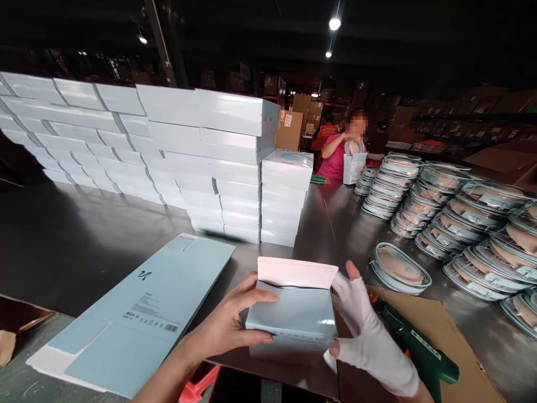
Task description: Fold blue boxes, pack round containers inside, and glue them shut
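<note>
A light blue box [293, 309] with one pale flap [297, 272] standing up at its far side is in front of me. My left hand [235, 313] grips its left end, fingers on top and thumb along the near lower edge. My right hand [361, 324], in a white glove with bare fingertips, is at the box's right end with thumb and fingers spread; it is slightly blurred, and I cannot tell whether it touches the box. A green tool like a glue gun [413, 338] lies beside my right hand on a cardboard sheet [457, 350].
Flattened light blue cartons [138, 313] lie at the left. Stacked finished boxes [226, 151] form a wall across the metal table [331, 224]. Oval clear-lidded packs [400, 268] rise in several stacks at right. Behind, a person in a pink top [332, 154] holds a box.
</note>
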### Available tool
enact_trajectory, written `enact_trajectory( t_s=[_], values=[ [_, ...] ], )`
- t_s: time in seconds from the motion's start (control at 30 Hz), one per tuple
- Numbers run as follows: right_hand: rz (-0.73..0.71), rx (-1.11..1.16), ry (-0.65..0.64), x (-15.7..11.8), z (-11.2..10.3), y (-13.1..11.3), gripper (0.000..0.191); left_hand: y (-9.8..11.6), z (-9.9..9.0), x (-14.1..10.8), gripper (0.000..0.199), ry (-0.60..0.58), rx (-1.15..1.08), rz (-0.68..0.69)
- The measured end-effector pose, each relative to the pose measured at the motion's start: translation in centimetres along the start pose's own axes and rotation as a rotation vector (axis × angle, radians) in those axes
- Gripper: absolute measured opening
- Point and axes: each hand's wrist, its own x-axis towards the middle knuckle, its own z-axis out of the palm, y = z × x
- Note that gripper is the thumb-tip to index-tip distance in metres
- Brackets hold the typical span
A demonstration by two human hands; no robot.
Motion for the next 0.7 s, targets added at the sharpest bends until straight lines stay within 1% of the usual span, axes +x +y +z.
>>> enact_trajectory(
  t_s=[0.03, 0.1, 0.2, 0.27, 0.3, 0.37, 0.43, 0.5, 0.57, 0.6, 0.63, 0.67, 0.7],
  values=[
    [-0.065, -0.002, -0.054, 0.7, 1.1, -0.1, 0.101, -0.2, 0.4, -0.1, 0.043, 0.024, -0.022, 0.024],
    [-0.174, -0.141, -0.064, 1.2, 2.3, 0.1, 0.089, -0.8, 1.4, -0.3, 0.042, 0.096, -0.085, 0.075],
    [-0.338, -0.418, -0.061, 1.0, 2.5, 0.3, 0.080, -1.8, 2.9, -0.7, 0.049, 0.218, -0.185, 0.151],
    [-0.456, -0.533, -0.093, 1.0, 2.2, 0.2, 0.067, -2.3, 3.1, -1.0, 0.057, 0.247, -0.208, 0.192],
    [-0.503, -0.573, -0.113, 1.1, 2.0, 0.0, 0.059, -2.4, 3.0, -1.1, 0.060, 0.236, -0.202, 0.202],
    [-0.549, -0.642, -0.166, 1.5, 1.7, -0.4, 0.045, -2.2, 2.2, -1.2, 0.058, 0.159, -0.160, 0.201],
    [-0.569, -0.700, -0.211, 2.0, 1.5, -0.9, 0.037, -1.4, 1.2, -1.0, 0.043, 0.045, -0.107, 0.183],
    [-0.587, -0.762, -0.228, 2.1, 1.4, -1.2, 0.033, -0.5, 0.2, -0.6, 0.028, -0.053, -0.069, 0.160],
    [-0.602, -0.839, -0.210, 1.8, 1.4, -1.0, 0.035, 0.3, -0.3, -0.2, 0.025, -0.104, -0.071, 0.113],
    [-0.602, -0.876, -0.172, 1.5, 1.4, -0.6, 0.042, 0.4, -0.5, -0.2, 0.024, -0.094, -0.097, 0.086],
    [-0.567, -0.893, -0.104, 1.0, 1.4, -0.2, 0.053, 0.3, -0.6, -0.3, 0.024, -0.063, -0.131, 0.063],
    [-0.505, -0.870, 0.001, 0.4, 1.4, 0.2, 0.065, 0.1, -0.6, -0.5, 0.023, -0.005, -0.168, 0.045],
    [-0.421, -0.803, 0.119, -0.3, 1.4, 0.8, 0.075, -0.3, -0.4, -0.8, 0.021, 0.078, -0.201, 0.034]
  ],
)
